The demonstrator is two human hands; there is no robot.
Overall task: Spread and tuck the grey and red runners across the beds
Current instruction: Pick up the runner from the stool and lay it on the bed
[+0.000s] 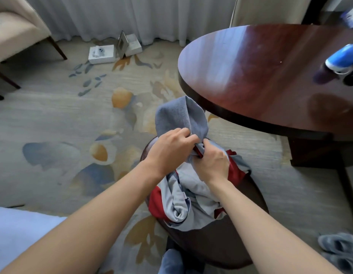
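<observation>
Over one dark stool [221, 244], two hands' grip on perhaps one grey-red runner [183, 194].

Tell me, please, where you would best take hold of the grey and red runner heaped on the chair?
Probably at the gathered end that rises above the heap, coming from above. The runner lies crumpled on the dark chair, so its edges are buried; the left hand and right hand already pinch that raised part.
</observation>
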